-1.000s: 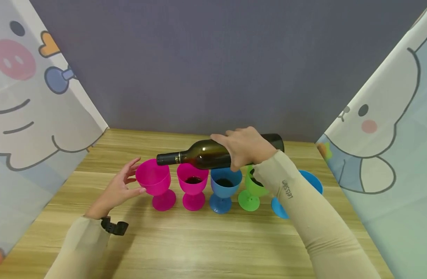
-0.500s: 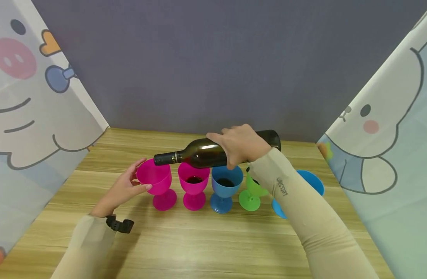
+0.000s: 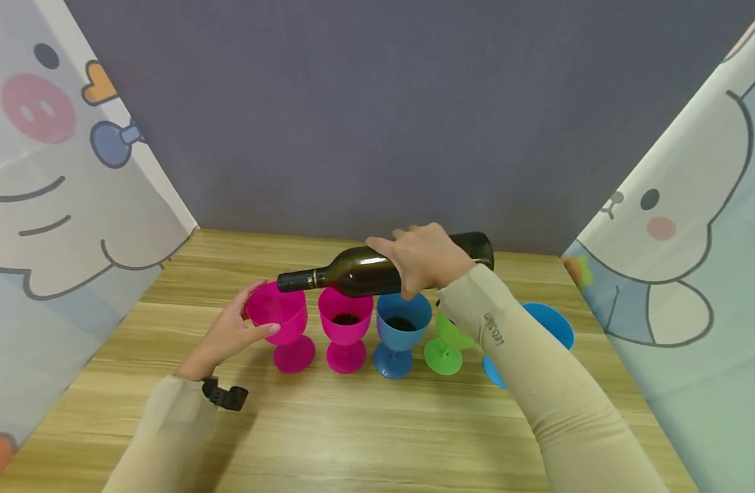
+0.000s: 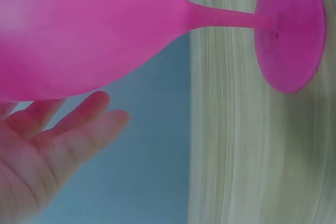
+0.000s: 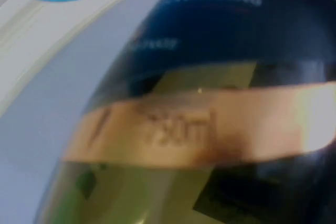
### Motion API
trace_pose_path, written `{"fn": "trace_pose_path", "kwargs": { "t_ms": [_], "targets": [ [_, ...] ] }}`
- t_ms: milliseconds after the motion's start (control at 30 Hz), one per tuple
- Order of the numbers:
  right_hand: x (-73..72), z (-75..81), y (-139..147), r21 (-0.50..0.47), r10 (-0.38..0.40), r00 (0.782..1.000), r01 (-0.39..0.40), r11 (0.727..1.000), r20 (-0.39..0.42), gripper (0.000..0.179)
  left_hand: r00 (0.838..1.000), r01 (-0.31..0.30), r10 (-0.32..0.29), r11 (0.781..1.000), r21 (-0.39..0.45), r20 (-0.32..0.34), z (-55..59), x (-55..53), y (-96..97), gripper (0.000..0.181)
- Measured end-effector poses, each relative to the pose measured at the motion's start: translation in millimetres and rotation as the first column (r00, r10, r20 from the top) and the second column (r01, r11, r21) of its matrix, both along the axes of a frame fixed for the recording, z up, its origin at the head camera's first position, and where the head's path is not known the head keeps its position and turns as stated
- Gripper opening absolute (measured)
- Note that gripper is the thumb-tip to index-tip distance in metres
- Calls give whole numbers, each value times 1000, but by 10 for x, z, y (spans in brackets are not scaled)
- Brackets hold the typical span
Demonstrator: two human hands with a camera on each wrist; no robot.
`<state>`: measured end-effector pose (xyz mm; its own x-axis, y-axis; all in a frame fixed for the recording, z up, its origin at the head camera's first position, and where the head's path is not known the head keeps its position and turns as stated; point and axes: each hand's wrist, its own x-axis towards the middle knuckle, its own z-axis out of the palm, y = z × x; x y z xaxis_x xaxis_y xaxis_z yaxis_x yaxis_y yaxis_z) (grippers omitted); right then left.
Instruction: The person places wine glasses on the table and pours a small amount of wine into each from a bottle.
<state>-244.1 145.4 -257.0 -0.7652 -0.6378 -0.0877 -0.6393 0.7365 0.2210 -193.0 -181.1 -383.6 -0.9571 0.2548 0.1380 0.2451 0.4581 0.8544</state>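
Observation:
My right hand (image 3: 425, 255) grips a dark wine bottle (image 3: 362, 271) from above, its body lying nearly level in the air. The neck points left, with its mouth over the bowl of the leftmost pink goblet (image 3: 291, 329). No stream of liquid can be made out. Around the left side of that goblet's bowl, my left hand (image 3: 229, 332) holds it, thumb in front and fingers behind; the left wrist view shows fingers (image 4: 84, 129) against the bowl. A gold "750ml" band (image 5: 184, 129) on the bottle fills much of the right wrist view.
Right of the leftmost goblet stand a second pink goblet (image 3: 345, 332) and a blue goblet (image 3: 402, 335), both with dark liquid. A green goblet (image 3: 444, 349) and another blue goblet (image 3: 553, 325) are partly behind my right sleeve. Grey and cartoon-printed panels border the wooden table (image 3: 353, 438).
My left hand has moved right, closing in around the leftmost pink goblet's bowl. The bottle shifted slightly left, then held nearly still over it.

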Motion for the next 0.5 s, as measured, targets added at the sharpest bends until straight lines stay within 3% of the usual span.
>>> {"fn": "trace_pose_path", "kwargs": {
  "t_ms": [167, 500],
  "targets": [
    [-4, -40, 3, -24, 32, 999, -33, 999, -44, 90, 1000, -21, 21, 1000, 15, 7, -2, -6, 15, 77],
    [-22, -85, 8, -41, 84, 989, -90, 995, -122, 88, 1000, -3, 3, 997, 73, 0, -40, -17, 62, 73]
  ]
}}
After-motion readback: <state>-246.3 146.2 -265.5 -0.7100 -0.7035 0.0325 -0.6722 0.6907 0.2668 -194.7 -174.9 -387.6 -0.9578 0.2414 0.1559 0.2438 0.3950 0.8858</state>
